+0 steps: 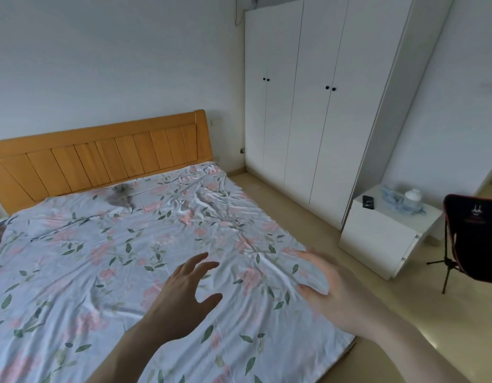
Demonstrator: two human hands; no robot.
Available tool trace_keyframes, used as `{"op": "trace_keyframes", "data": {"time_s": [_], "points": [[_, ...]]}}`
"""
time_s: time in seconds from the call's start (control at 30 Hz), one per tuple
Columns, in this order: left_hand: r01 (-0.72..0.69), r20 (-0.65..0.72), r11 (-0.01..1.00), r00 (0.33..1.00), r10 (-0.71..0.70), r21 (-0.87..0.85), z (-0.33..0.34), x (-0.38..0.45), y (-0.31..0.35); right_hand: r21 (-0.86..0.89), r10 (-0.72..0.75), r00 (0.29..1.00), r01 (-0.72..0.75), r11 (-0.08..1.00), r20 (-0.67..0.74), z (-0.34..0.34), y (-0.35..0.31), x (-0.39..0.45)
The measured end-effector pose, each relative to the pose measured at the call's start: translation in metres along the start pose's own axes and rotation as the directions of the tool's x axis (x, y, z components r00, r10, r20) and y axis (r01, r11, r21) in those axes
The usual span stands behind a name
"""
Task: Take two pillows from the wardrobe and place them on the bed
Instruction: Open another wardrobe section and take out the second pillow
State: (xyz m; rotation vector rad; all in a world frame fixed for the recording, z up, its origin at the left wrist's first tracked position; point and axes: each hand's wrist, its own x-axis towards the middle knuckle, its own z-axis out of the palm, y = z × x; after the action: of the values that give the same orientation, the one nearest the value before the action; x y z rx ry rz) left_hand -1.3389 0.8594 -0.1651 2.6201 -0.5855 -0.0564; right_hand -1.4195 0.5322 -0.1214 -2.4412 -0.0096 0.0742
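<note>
Pillows unseen — wardrobe (308, 106) closed; left hand (181, 297) and right hand (333, 288) hover over bed (73, 272), fingers spread, grasping nothing — likely poised to reach.

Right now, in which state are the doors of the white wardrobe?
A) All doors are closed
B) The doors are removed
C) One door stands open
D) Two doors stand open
A: every door of the wardrobe sits flush with its neighbours, the black knobs are lined up in pairs, and no pillow lies on the bed so far.
</note>
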Motion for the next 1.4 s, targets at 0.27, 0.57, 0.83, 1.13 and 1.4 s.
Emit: {"op": "trace_keyframes", "data": {"time_s": [0.27,0.57,0.83,1.13,1.4], "points": [[-0.071,0.019,0.995,0.997,0.073,-0.075,0.077,0.192,0.092,-0.052,0.053,0.996,-0.056,0.997,-0.067,-0.114,0.12,0.087],[-0.244,0.006,0.962,0.969,0.246,-0.124,0.127,0.361,0.243,-0.07,0.09,0.987,-0.1,0.993,-0.133,-0.224,0.24,0.164],[-0.156,-0.05,0.982,0.987,0.152,-0.104,0.193,0.494,0.338,-0.066,0.012,0.995,-0.018,0.998,-0.095,-0.328,0.381,0.255],[0.001,-0.126,0.993,0.992,-0.016,-0.121,0.232,0.598,0.415,-0.051,-0.084,0.996,0.085,0.995,0.019,-0.456,0.493,0.362],[0.149,-0.186,0.986,0.969,-0.16,-0.072,0.222,0.652,0.408,-0.037,-0.211,0.974,0.215,0.976,0.079,-0.492,0.503,0.469]]}}
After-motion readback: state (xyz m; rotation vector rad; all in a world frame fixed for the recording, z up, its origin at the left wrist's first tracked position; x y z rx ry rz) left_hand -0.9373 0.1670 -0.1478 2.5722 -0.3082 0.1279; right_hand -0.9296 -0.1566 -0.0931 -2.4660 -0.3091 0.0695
